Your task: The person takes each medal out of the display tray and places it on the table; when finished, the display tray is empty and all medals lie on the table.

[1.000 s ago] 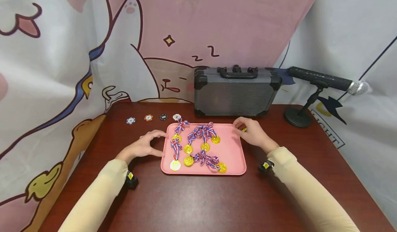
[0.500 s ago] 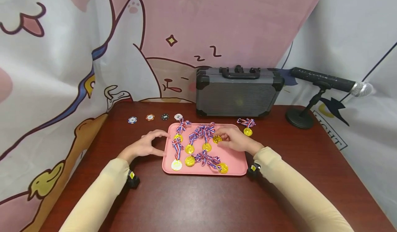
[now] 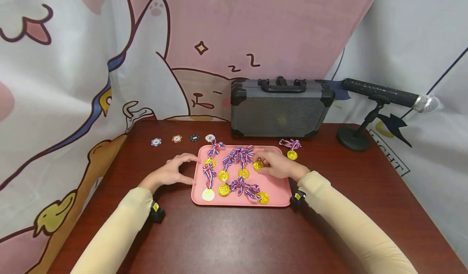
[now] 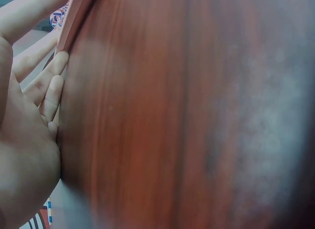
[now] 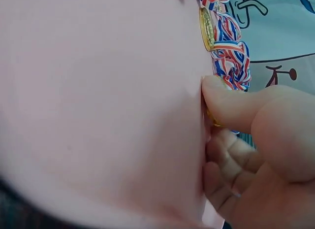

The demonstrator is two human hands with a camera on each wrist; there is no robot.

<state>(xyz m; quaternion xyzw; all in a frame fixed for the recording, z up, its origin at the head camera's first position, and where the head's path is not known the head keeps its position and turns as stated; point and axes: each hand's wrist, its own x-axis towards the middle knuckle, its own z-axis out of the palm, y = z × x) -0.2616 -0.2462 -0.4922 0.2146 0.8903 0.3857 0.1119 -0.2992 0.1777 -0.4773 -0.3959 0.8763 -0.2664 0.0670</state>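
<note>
A pink tray [image 3: 276,190] holds several gold medals with red, white and blue ribbons. My right hand [image 3: 279,164] is over its right side, thumb and fingers pinching a gold medal [image 3: 258,166]. In the right wrist view, the thumb [image 5: 231,98] covers most of that medal against the tray. My left hand [image 3: 169,170] is at the tray's left rim, thumb and fingers spread around the edge. Straight fingers [image 4: 51,96] show beside the tray in the left wrist view. Near the right hand, another ribboned medal [image 3: 292,155] lies on the table behind the tray.
Several poker chips [image 3: 177,138] lie in a row at the back left of the dark wooden table [image 3: 219,241]. A grey hard case [image 3: 281,113] stands behind the tray. To its right is a microphone [image 3: 387,93] on a stand. A printed curtain hangs behind.
My right hand has moved left from the medal behind the tray, now uncovered, to one on the tray. That medal has shifted slightly right. The left hand stays at the rim.
</note>
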